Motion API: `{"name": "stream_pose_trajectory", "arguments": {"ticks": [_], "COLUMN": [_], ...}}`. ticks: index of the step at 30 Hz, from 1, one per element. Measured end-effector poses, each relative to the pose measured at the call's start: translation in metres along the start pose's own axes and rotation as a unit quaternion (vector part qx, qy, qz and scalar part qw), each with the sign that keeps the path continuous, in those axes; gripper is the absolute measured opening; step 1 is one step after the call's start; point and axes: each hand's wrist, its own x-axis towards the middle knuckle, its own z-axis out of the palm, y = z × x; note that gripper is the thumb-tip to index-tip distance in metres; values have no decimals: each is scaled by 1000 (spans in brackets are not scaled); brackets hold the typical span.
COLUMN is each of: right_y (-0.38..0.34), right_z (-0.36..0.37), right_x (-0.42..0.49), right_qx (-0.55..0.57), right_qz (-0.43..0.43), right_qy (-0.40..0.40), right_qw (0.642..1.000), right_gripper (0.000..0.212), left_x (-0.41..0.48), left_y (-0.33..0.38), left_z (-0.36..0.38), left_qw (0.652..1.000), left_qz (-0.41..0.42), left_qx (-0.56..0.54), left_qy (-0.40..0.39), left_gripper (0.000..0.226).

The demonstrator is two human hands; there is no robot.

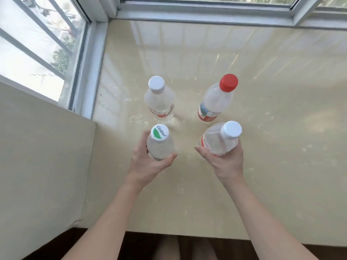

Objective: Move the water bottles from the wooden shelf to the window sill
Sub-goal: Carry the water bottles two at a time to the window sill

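Observation:
Two clear water bottles stand upright on the glossy cream window sill (272,113): a white-capped bottle (158,99) at the back left and a red-capped bottle (217,99) at the back right. My left hand (148,162) grips a clear bottle with a green-and-white cap (159,145) just in front of the white-capped one. My right hand (223,162) grips another white-capped bottle (219,140), tilted slightly, in front of the red-capped one. I cannot tell whether the held bottles touch the sill. The wooden shelf is out of view.
Window frames (187,14) border the sill at the back and on the left. A cream wall (37,156) rises at the left. The sill's front edge (187,234) lies near me, with dark floor below. Bare sill surface stretches to the right.

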Motion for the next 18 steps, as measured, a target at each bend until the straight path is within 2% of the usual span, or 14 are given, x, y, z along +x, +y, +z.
{"name": "stream_pose_trajectory", "arguments": {"ticks": [6, 11, 15, 18], "right_y": [23, 47, 60, 65], "right_z": [-11, -21, -18, -16], "right_x": [-6, -7, -5, -1], "right_qx": [-51, -122, -184, -199], "right_qz": [28, 77, 73, 75], "right_qy": [-37, -56, -59, -51], "right_qw": [998, 988, 978, 976], "right_gripper": [84, 65, 71, 62], "left_x": [2, 2, 6, 11], "left_y": [-18, -41, -53, -53], "left_z": [-5, -9, -10, -6], "left_qw": [998, 994, 990, 986], "left_qz": [-9, -62, -89, -112], "left_qx": [52, 89, 110, 124], "left_qy": [-21, -34, -25, -23], "left_gripper": [73, 66, 61, 49]}}
